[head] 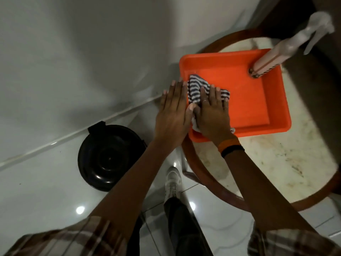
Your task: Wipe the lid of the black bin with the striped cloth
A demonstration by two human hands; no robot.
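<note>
Floor: glossy pale tiles with light glints, meeting a pale wall at a white skirting strip.
Nearest: plaid sleeves blurred along the bottom edge, cut off by the frame; a dark trouser leg and a white sneaker stand on the tiles between the forearms.
Black bin: the black bin sits on the floor left of the table, near the wall; its round lid is shut and shiny, with a hinge tab at the far side. What is inside is hidden.
Table: round table with a pale mottled top and a dark wooden rim; its right side runs out of view.
Right wrist: orange and black bands.
Orange tray: rectangular orange tray on the table, holding the cloth at its near left corner and a spray bottle at its far right corner.
Striped cloth: striped cloth lies bunched in the tray, well apart from the bin, partly covered by the hands.
Right hand: right hand lies flat, fingers spread, pressing down on the cloth.
Left hand: left hand is flat with fingers straight and together, over the tray's left rim, thumb touching the cloth's edge.
Spray bottle: pale spray bottle stands in the tray, its trigger head blurred.
Far right: a dark shape behind the table, too dim to make out.
</note>
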